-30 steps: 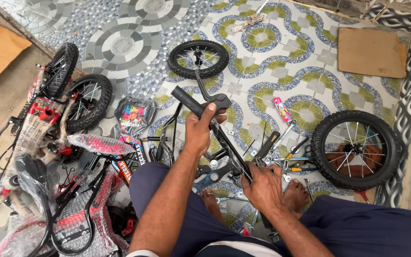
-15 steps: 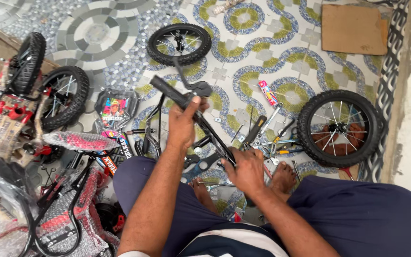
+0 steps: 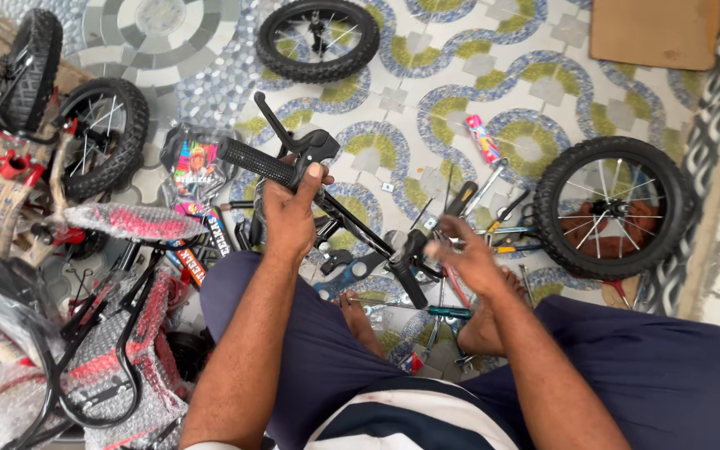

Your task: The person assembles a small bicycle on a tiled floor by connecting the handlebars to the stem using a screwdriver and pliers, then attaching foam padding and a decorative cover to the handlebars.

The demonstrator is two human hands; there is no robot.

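- In the middle of the view, above the person's lap, there is a black bicycle handlebar (image 3: 339, 212); it runs slanted from upper left to lower right, over the patterned floor (image 3: 427, 92).
- The left hand (image 3: 289, 212) has its fingers closed around the bar just beside the ribbed black grip (image 3: 256, 162), and the thumb lies on top near the brake lever (image 3: 281, 125).
- The right hand (image 3: 468, 258) is at the lower end of the bar, near the second black grip (image 3: 410, 283). Its fingers are bent and blurred, so I cannot tell if they grip something.
- Under the bar, a bare foot (image 3: 360, 321) rests on the floor, and a screwdriver with green handle (image 3: 439, 312) lies just beside it.
- More tools (image 3: 493, 225) lie scattered between the right hand and a small wheel (image 3: 614, 208) at the right.
- A pink tube (image 3: 483, 140) lies on the floor above these tools.
- Another wheel (image 3: 318, 37) lies flat at the top of the view.
- At the left, two more wheels (image 3: 102, 146) stand with red frame parts (image 3: 10, 167), and pieces wrapped in bubble foil (image 3: 118, 221) lie near them.
- A brown cardboard piece (image 3: 656, 32) lies in the upper right corner.
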